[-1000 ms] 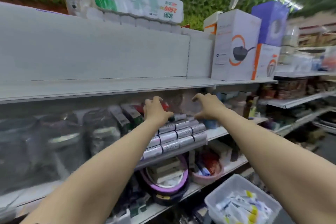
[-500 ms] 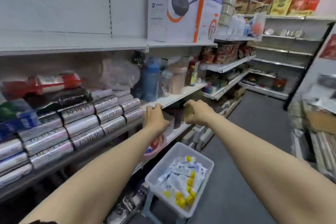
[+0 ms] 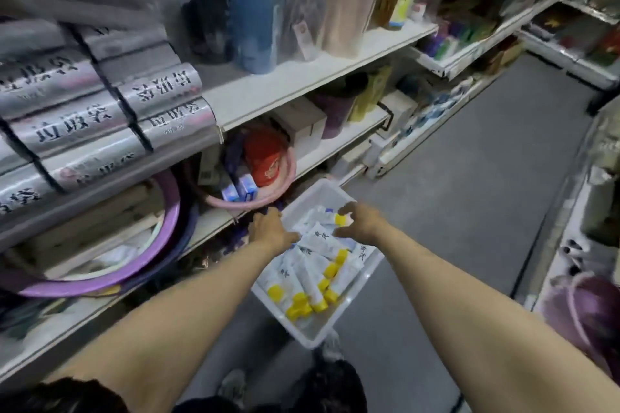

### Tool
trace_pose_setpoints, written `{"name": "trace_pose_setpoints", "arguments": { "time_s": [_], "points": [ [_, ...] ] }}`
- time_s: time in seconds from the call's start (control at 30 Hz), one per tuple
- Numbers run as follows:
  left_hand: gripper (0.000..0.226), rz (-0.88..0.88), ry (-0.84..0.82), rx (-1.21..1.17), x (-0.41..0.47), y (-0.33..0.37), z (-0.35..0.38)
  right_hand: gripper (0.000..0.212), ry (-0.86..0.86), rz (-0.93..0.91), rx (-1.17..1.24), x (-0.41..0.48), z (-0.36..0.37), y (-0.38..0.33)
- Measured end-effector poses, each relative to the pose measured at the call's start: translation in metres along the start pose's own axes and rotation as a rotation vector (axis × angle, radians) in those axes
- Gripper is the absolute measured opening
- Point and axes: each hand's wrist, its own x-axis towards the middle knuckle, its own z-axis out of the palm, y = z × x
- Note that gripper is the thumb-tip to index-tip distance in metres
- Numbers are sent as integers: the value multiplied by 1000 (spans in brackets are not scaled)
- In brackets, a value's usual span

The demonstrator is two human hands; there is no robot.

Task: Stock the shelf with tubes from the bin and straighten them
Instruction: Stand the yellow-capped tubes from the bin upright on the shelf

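**Both hands down at the bin of tubes**

A white plastic bin (image 3: 336, 323) sits on the floor of the aisle, under both hands. In it lies a loose heap of white tubes (image 3: 312, 278) with yellow caps, most caps pointing to the near end, away from the fingers.

Just beyond the left fingers, a pink basin (image 3: 265, 202) on the low shelf holds a red item and two small blue-and-white boxes. Further left of them a purple basin (image 3: 141, 261) leans on edge. Well above the fingers, the shelf (image 3: 302, 77) carries stacked silver rolls (image 3: 100, 111) and upright bottles (image 3: 251, 10).

Both arms are stretched forward and down. The left hand (image 3: 271, 228) lies at the bin's left rim, back uppermost; its fingers (image 3: 265, 213) dip out of sight, so their spread cannot be told. The right hand (image 3: 361, 224) is over the far end of the heap, its fingers (image 3: 345, 208) curved narrowly over the capped end of the top tube (image 3: 318, 235). Whether they grip it cannot be told.
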Motion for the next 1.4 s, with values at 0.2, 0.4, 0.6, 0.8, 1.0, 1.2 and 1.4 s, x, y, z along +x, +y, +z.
{"name": "trace_pose_setpoints", "arguments": {
  "time_s": [0.2, 0.4, 0.6, 0.8, 1.0, 1.2, 1.4],
  "points": [
    [72, -305, -100, -174, 42, -26, 92, 55, -196, -49, -14, 98, 32, 51],
    [51, -607, -228, -319, 59, -27, 178, 57, -333, -18, 12, 163, 69, 95],
    [68, -836, -150, -453, 59, -33, 229, 59, -380, -4, 26, 199, 90, 116],
    [52, -955, 18, -582, 68, -26, 247, 59, -448, 41, 47, 219, 105, 120],
    [42, -945, 40, -464, 66, -22, 256, 51, -441, 70, 28, 228, 116, 119],
    [44, -944, 34, -446, 67, -25, 269, 38, -435, 61, -1, 230, 123, 121],
    [48, -993, 33, -521, 72, -32, 277, 52, -479, 120, 71, 235, 139, 132]
  ]
}}
